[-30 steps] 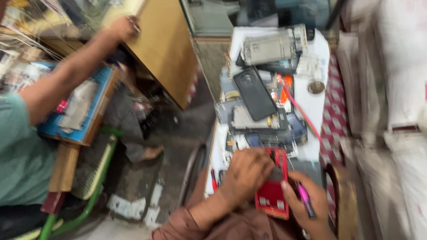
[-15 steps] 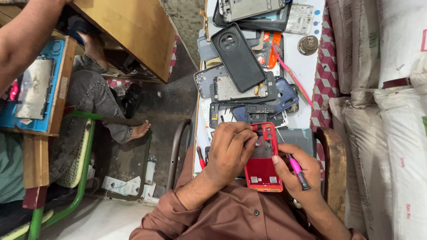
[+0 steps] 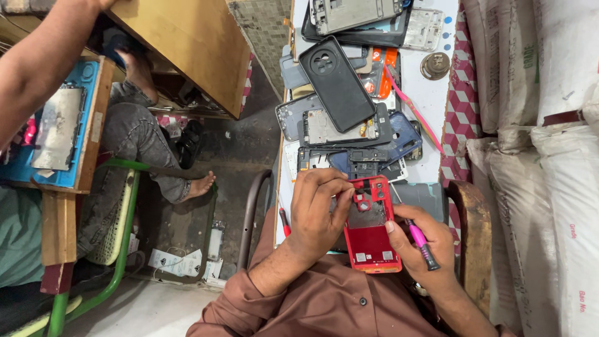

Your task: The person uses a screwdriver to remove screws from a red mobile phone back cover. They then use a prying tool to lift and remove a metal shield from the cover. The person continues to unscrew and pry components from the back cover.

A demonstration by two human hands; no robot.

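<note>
Here left hand (image 3: 319, 209) picks at red phone frame (image 3: 370, 226); right hand (image 3: 419, 246) grips pink screwdriver (image 3: 421, 241)

My left hand (image 3: 321, 212) and my right hand (image 3: 424, 249) sit on either side of the phone back shell (image 3: 371, 228), which lies at the near edge of the table (image 3: 430, 100). A screwdriver (image 3: 421, 240) lies in my right hand. Beyond the shell, a heap of phone frames (image 3: 349, 134) covers the table, with a phone case (image 3: 336, 82) on top. Sacks (image 3: 549, 156) stand right of the table. A co-worker's arm (image 3: 43, 56) reaches in at far left.
</note>
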